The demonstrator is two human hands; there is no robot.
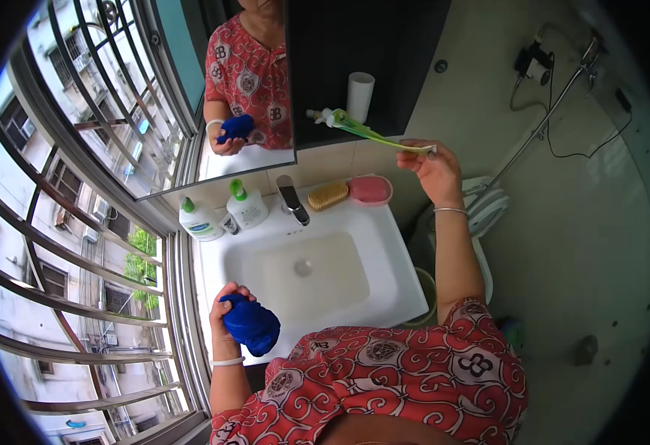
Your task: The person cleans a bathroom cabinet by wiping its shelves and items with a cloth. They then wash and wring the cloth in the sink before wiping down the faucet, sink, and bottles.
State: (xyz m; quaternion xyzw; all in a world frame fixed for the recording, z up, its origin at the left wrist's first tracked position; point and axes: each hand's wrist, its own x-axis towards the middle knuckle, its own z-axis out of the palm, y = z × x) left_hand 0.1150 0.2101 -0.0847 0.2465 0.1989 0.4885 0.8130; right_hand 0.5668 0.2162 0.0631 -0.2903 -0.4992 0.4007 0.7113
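Observation:
My left hand (226, 320) is closed round a bunched dark blue cloth (252, 325), in front of the sink's left front corner. Raised at the open dark shelf, my right hand (438, 172) grips a green and white toothpaste tube (368, 133) by its flat end. The tube's white cap end points left, towards the mirror's edge. Behind the tube, a white cup (360, 96) stands on the shelf. Below both hands is the white sink (403, 278), with some cloudy water in its basin.
On the sink's back ledge stand two pump bottles (248, 205), a small tube (228, 224), the faucet (292, 200), a brush (328, 196) and a pink soap box (370, 190). A mirror (214, 167) hangs above. Barred windows (80, 300) line the left; a shower hose (518, 159) hangs right.

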